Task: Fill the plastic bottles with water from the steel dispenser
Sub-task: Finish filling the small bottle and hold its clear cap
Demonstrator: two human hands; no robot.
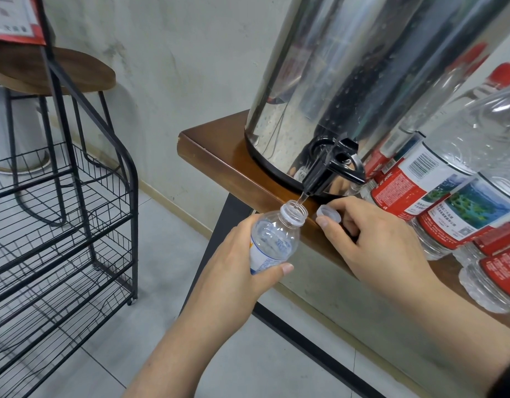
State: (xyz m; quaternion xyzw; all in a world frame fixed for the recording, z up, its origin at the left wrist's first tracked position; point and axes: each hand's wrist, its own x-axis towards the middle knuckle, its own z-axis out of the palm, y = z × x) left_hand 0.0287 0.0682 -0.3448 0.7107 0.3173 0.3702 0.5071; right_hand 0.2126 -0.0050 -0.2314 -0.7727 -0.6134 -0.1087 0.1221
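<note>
1. Two bare hands are working at the near edge of a wooden table (pixel 219 159). The left hand (pixel 242 262) is curling its fingers and thumb round a small clear plastic bottle (pixel 273 239), gripping it over its white and blue label and holding it tilted, with the open mouth just under the spout.
2. The right hand (pixel 374 242) is resting on the table edge, its fingers bent, pinching a white bottle cap (pixel 329 214) between thumb and fingertips just beside the bottle's neck.
3. A thin stream of water (pixel 301 201) is running from the black tap (pixel 331 168) into the bottle's mouth; how full the bottle is getting cannot be told.
4. The tap is sticking out from the base of the steel dispenser (pixel 348 67), which is standing on the table against the grey wall, its polished side speckled with droplets.
5. To the right of the dispenser, several larger clear bottles with red labels (pixel 437 196) are crowding the tabletop, some upright and at least one (pixel 495 280) lying near the right edge of the view; one is wearing a red cap (pixel 506 74).
6. Further left, well apart from the table, a black wire rack (pixel 75 211) is standing on the pale tiled floor (pixel 167 254), and a round wooden stool (pixel 55 70) on black legs is sitting behind it.
</note>
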